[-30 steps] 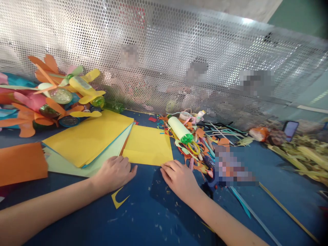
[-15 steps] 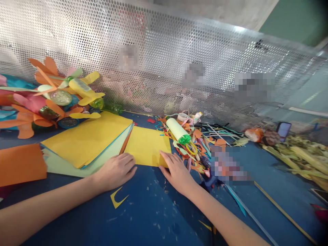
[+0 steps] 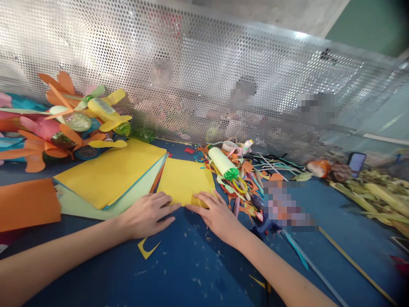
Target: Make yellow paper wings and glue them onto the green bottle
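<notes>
A yellow sheet of paper (image 3: pixel 187 179) lies flat on the blue table (image 3: pixel 179 268) in front of me. My left hand (image 3: pixel 148 215) rests at its near left corner with the fingers stretched out along the edge. My right hand (image 3: pixel 219 217) lies on the near right part, fingers extended and pressing down on the paper. The two index fingertips almost meet at the middle of the near edge. Left of the sheet is a stack of coloured paper (image 3: pixel 111 175), yellow on top, with blue, pale green and orange beneath. Whether the sheet is folded, I cannot tell.
Paper flowers on bottles (image 3: pixel 73 123) crowd the back left. A green-wrapped bottle (image 3: pixel 223 163) lies among paper scraps (image 3: pixel 247 209). Beyond stands a perforated metal screen (image 3: pixel 198 76), people behind it. Corn husks (image 3: pixel 377 196) and a phone (image 3: pixel 357 164) are at right; a yellow offcut (image 3: pixel 147 249) is near me.
Both hands have slid inward along the paper's near edge, bringing their fingertips close together. The fingers have straightened over the edge. The other things stay in place.
</notes>
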